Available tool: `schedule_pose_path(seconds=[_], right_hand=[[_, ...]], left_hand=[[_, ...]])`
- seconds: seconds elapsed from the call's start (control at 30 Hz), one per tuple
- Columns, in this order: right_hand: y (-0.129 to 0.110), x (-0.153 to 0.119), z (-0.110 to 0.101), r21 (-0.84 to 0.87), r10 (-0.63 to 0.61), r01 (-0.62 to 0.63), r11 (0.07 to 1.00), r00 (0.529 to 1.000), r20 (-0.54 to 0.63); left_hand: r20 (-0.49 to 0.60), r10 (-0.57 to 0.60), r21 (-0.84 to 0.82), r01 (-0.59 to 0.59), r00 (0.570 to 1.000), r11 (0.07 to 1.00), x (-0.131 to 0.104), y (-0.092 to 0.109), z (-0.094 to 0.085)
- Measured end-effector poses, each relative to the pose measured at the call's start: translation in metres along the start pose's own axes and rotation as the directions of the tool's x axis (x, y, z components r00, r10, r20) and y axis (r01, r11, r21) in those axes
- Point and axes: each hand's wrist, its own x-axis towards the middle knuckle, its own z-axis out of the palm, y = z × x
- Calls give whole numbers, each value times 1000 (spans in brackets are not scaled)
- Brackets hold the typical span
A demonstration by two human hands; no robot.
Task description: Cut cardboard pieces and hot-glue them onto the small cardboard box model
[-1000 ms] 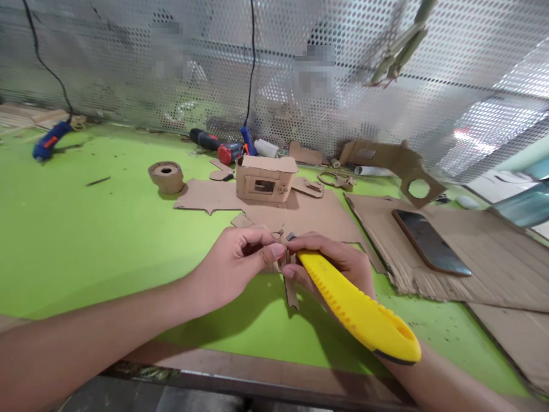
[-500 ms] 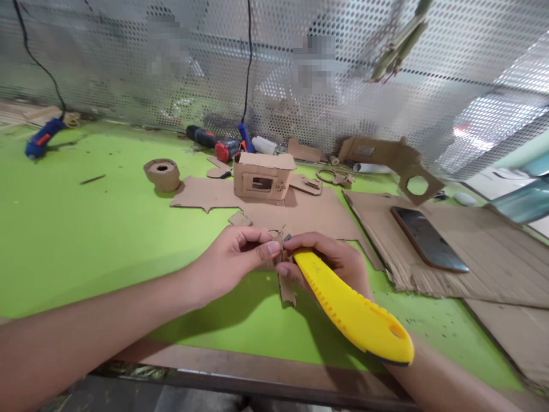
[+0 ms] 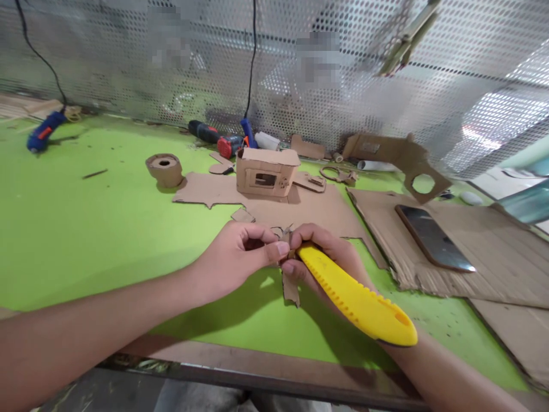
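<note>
Between thumb and index finger, my left hand [image 3: 242, 257] pinches a small piece of cut cardboard [image 3: 290, 286] above the green table. My right hand [image 3: 330, 260] is wrapped round a yellow-handled cutter [image 3: 358, 294], its fingertips also touching the piece. The cutter's handle points to the lower right; its blade is hidden at the fingers. Beyond my hands, a cardboard box with a window cut-out [image 3: 268, 171] stands on a flat cardboard sheet [image 3: 317, 214]. A round cardboard piece with a hole [image 3: 164, 170] sits to the left of the box.
On the right, a phone [image 3: 433, 237] lies on corrugated cardboard [image 3: 493, 252]. Glue guns [image 3: 46, 130] and a red-and-black tool [image 3: 229, 146] lie toward the back. A perforated metal panel [image 3: 214, 68] stands behind the table [image 3: 86, 229], and its front edge [image 3: 240, 366] is near me.
The view has shifted slightly. My right fingers have closed in near the piece, and the grey blade tip seen before is now hidden. The cutter's handle end has risen a little.
</note>
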Motion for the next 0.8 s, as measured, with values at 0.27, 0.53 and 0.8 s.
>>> schedule_pose_path(seconds=[0.27,0.53,0.8], right_hand=[[-5,0,2,67,2,-4,998,1000,31],[-15,-3,-5,147,212,-194,970,971,-114],[-14,-1,-8,288,283,-268,919,959,-12]], left_hand=[[-14,-4,-26,3,1000,1000,-2,4,2],[53,14,-108,-9,998,994,-3,14,2],[125,31,-53,-24,992,998,-6,10,2]])
